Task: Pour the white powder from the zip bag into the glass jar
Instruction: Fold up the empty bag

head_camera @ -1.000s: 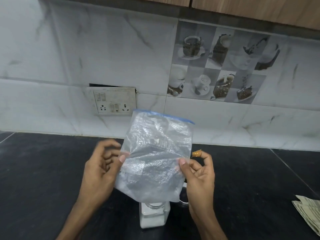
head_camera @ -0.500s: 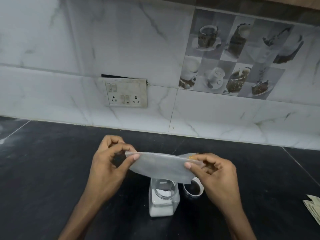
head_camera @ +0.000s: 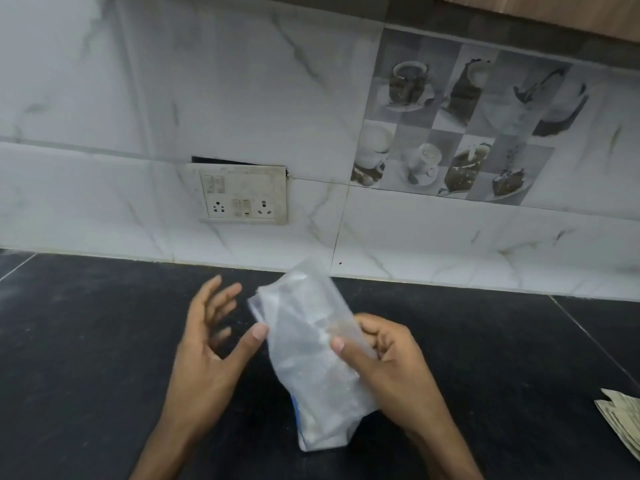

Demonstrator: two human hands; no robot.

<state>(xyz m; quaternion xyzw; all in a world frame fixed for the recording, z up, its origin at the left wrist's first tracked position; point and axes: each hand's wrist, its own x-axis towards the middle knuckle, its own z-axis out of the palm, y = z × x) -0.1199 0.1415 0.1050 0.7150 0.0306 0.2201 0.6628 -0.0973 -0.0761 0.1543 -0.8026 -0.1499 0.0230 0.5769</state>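
The clear zip bag [head_camera: 308, 355] hangs upright in front of me, its blue zip edge at the bottom left. My right hand [head_camera: 388, 368] grips the bag's right side between thumb and fingers. My left hand [head_camera: 211, 344] is just left of the bag with fingers spread, its thumb tip touching the bag's left edge. The bag looks almost empty, with a little white residue inside. The glass jar is hidden behind the bag.
The black stone counter [head_camera: 86, 358] runs to a white marble backsplash with a switch and socket plate [head_camera: 244, 195]. A stack of folded paper [head_camera: 623, 420] lies at the right edge.
The bag, held flat between both hands above the jar, now hangs vertically with the zip end down. My left hand has let go and spread its fingers. The jar is now covered.
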